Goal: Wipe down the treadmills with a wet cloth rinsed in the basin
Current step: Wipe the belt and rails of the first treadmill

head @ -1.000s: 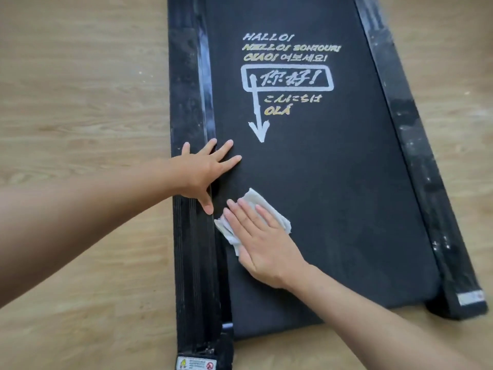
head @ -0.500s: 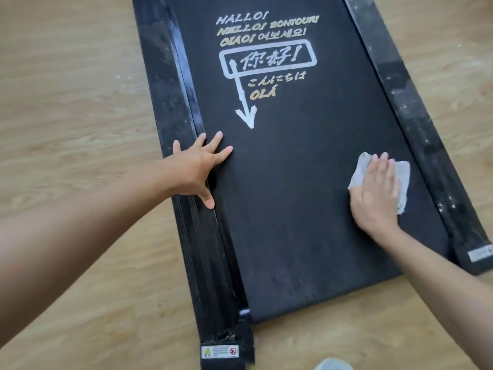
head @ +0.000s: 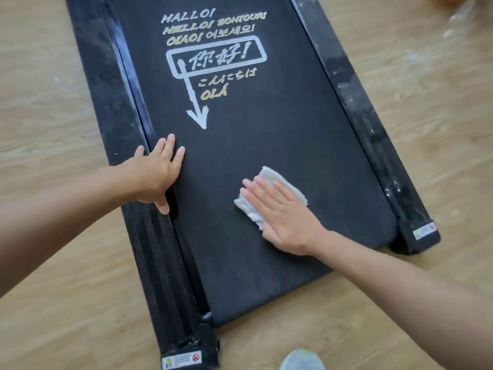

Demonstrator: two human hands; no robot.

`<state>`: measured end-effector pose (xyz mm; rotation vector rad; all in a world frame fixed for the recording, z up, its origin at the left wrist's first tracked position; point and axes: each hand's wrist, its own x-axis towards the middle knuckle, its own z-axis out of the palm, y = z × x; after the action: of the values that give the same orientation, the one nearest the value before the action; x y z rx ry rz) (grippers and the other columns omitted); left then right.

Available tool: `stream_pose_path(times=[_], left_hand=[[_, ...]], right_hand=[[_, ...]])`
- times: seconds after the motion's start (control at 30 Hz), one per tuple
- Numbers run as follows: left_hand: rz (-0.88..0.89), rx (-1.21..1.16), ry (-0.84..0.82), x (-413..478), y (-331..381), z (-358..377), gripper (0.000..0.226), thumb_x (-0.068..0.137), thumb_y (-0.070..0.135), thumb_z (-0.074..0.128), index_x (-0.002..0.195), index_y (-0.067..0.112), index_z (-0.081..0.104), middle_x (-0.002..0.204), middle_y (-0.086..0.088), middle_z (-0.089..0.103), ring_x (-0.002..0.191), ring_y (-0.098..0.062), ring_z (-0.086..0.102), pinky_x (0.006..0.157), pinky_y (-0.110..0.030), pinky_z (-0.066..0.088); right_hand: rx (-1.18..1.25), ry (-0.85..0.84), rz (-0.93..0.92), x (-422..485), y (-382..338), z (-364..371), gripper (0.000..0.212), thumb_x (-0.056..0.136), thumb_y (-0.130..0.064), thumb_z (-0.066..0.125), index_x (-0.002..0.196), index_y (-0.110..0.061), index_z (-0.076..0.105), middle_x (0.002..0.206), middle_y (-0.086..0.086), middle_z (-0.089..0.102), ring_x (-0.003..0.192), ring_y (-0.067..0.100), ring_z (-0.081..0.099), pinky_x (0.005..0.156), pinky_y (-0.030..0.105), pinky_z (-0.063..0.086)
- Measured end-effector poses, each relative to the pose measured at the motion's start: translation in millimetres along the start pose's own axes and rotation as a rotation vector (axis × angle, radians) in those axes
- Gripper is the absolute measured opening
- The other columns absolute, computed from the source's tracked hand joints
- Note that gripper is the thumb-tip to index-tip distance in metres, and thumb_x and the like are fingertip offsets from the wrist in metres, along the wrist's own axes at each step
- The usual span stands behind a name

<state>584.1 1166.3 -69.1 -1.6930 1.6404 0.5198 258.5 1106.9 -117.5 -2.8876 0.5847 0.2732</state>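
Observation:
A black treadmill (head: pixel 306 124) lies flat on the wooden floor, its belt printed with white and yellow greetings and an arrow. A white cloth (head: pixel 277 177) lies on the belt's lower middle. My right hand (head: pixel 282 212) presses flat on the cloth with straight fingers, covering most of it. My left hand (head: pixel 157 172) rests flat with spread fingers where the left side rail meets the belt. No basin is in view.
The left side rail (head: pixel 149 247) and the dusty right side rail (head: pixel 354 102) frame the belt. Warning stickers (head: pixel 181 363) mark the near rail ends. A light shoe tip (head: pixel 302 360) shows at the bottom edge. Wooden floor (head: pixel 53 102) surrounds the treadmill.
My right hand swept the cloth from the belt's left side to its right edge, then back toward the middle. My left hand stayed on the left rail.

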Motion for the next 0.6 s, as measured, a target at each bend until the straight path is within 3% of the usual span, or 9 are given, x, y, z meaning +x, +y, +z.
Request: stream_pose_path(times=[0.03, 0.1, 0.13, 0.17, 0.2, 0.23, 0.33, 0.43, 0.6], left_hand=[[0.018, 0.0, 0.007, 1, -3, 1, 0.151, 0.072, 0.063, 0.084, 0.158, 0.0, -0.023, 0.163, -0.031, -0.028, 0.157, -0.041, -0.014, 0.125, -0.06, 0.02], [0.045, -0.018, 0.017, 1, -7, 2, 0.152, 0.071, 0.065, 0.084, 0.158, -0.001, -0.023, 0.162, -0.033, -0.027, 0.157, -0.043, -0.014, 0.127, -0.055, 0.017], [0.055, -0.042, 0.021, 0, -8, 3, 0.153, 0.07, 0.064, 0.085, 0.158, 0.0, -0.023, 0.162, -0.033, -0.028, 0.157, -0.043, -0.014, 0.128, -0.052, 0.015], [0.062, -0.073, 0.027, -1, -8, 3, 0.153, 0.069, 0.062, 0.086, 0.159, 0.001, -0.022, 0.162, -0.033, -0.028, 0.157, -0.043, -0.014, 0.128, -0.05, 0.015], [0.061, -0.107, 0.034, -3, -9, 3, 0.154, 0.068, 0.059, 0.088, 0.159, 0.001, -0.021, 0.162, -0.032, -0.029, 0.157, -0.043, -0.014, 0.128, -0.049, 0.015], [0.058, -0.139, 0.039, -4, -9, 4, 0.154, 0.068, 0.057, 0.09, 0.159, 0.002, -0.021, 0.163, -0.03, -0.029, 0.157, -0.042, -0.014, 0.128, -0.048, 0.016], [0.055, -0.2, 0.047, -6, -10, 5, 0.155, 0.066, 0.052, 0.093, 0.161, 0.005, -0.019, 0.164, -0.027, -0.03, 0.157, -0.041, -0.013, 0.127, -0.05, 0.02], [0.044, -0.201, 0.045, -6, -8, 2, 0.158, 0.063, 0.053, 0.094, 0.16, 0.005, -0.021, 0.164, -0.027, -0.03, 0.157, -0.043, -0.011, 0.125, -0.054, 0.024], [0.019, -0.118, 0.061, -4, 0, -2, 0.16, 0.061, 0.058, 0.094, 0.159, 0.001, -0.019, 0.164, -0.031, -0.026, 0.157, -0.045, -0.007, 0.121, -0.056, 0.031]], right_hand=[[0.016, -0.003, 0.116, -9, 27, -7, 0.069, 0.096, -0.033, 0.035, 0.165, -0.023, 0.031, 0.174, 0.006, 0.024, 0.161, 0.026, 0.019, 0.131, 0.05, 0.016], [0.039, 0.019, 0.38, -32, 84, -15, 0.041, 0.093, -0.027, 0.042, 0.13, -0.034, 0.057, 0.14, 0.013, 0.057, 0.132, 0.036, 0.051, 0.113, 0.059, 0.038], [0.073, 0.015, 0.534, -47, 105, -18, 0.043, 0.094, -0.028, 0.04, 0.133, -0.033, 0.056, 0.141, 0.013, 0.056, 0.133, 0.036, 0.05, 0.114, 0.059, 0.037], [0.134, -0.011, 0.656, -61, 119, -15, 0.059, 0.096, -0.032, 0.034, 0.155, -0.025, 0.043, 0.162, 0.015, 0.04, 0.151, 0.033, 0.034, 0.125, 0.055, 0.026], [0.192, -0.018, 0.757, -71, 123, -7, 0.073, 0.097, -0.037, 0.025, 0.167, -0.016, 0.019, 0.175, 0.013, 0.014, 0.163, 0.025, 0.009, 0.132, 0.048, 0.01], [0.233, -0.004, 0.853, -70, 118, 1, 0.079, 0.096, -0.04, 0.019, 0.169, -0.013, 0.004, 0.177, 0.008, -0.003, 0.163, 0.02, -0.006, 0.132, 0.044, -0.001], [0.254, 0.063, 1.023, -49, 63, 15, 0.083, 0.093, -0.038, 0.017, 0.168, -0.007, -0.003, 0.177, 0.01, -0.009, 0.163, 0.023, -0.011, 0.131, 0.049, -0.003], [0.193, 0.082, 0.778, -19, -11, 18, 0.078, 0.098, -0.033, 0.022, 0.168, -0.006, -0.001, 0.176, 0.013, -0.007, 0.163, 0.027, -0.01, 0.131, 0.053, 0.0], [0.103, 0.029, 0.041, 33, -145, 29, 0.081, 0.098, -0.037, 0.036, 0.168, -0.007, 0.009, 0.177, 0.012, -0.001, 0.164, 0.028, -0.006, 0.131, 0.052, 0.008]])
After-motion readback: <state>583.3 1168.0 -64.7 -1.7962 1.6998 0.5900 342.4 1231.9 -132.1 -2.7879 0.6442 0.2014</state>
